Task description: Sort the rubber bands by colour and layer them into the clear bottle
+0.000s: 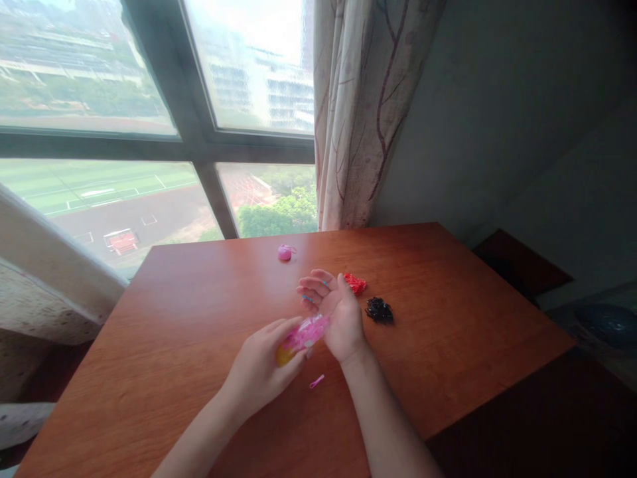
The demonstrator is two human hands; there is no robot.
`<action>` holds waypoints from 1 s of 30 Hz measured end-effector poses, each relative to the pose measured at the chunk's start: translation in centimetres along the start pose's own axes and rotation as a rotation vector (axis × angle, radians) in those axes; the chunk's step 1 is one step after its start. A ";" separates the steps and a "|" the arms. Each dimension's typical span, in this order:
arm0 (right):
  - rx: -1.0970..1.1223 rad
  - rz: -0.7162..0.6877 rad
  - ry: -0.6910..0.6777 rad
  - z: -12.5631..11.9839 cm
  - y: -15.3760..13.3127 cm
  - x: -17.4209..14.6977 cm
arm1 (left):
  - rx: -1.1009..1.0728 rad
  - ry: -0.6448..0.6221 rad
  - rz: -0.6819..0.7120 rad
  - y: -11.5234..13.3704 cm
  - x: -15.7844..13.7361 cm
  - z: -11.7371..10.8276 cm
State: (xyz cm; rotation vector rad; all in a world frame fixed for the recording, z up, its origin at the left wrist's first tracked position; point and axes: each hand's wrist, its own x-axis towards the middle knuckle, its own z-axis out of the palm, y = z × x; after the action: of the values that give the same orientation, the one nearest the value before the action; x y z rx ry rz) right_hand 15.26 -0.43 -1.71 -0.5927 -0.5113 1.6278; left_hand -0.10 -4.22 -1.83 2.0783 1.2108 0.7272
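My left hand (pixel 263 362) is wrapped around a small clear container (pixel 309 332) with pink and yellow contents. The container lies tilted, its far end at the palm of my right hand (pixel 343 322). That hand is palm up with its fingers spread, and tiny blue bits show on them; what they are is too small to tell. Below the container, a small pink loop (pixel 317 382) like a hair elastic lies on the table. Just beyond my right hand sits a red pile (pixel 355 284), partly hidden by the thumb. A black pile of small strands or loops (pixel 379 310) is to its right.
Near the window edge of the brown wooden table (pixel 199 318) stands a round pink lid-like piece (pixel 285 253) with a strap. A window (pixel 199 143) and a patterned curtain (pixel 343 133) rise behind the table. Darker furniture (pixel 527 265) is at the right.
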 end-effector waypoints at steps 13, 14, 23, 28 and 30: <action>-0.279 -0.110 -0.208 0.3 -1.4 -0.6 | -0.201 0.095 -0.046 -0.3 -0.1 0.1; -0.264 -0.107 -0.191 0.2 -1.6 -0.6 | -0.227 0.111 -0.056 -0.3 -0.1 0.1; -1.128 -0.125 -0.285 -3.3 -3.3 -3.8 | -0.476 0.149 -0.102 -0.9 0.0 0.1; -1.723 -0.060 -0.566 -2.7 -3.5 -7.7 | -0.505 0.144 -0.112 -1.8 -0.1 0.4; -1.893 -0.032 -0.582 -2.4 -3.0 -8.5 | -0.507 0.133 -0.111 -2.0 -0.1 0.6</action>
State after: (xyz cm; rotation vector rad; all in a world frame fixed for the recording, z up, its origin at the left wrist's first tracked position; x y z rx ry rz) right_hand 19.90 -8.45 -0.88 -1.3668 -2.5096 0.7899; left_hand -0.83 -3.67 -3.70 1.5559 1.0647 1.0116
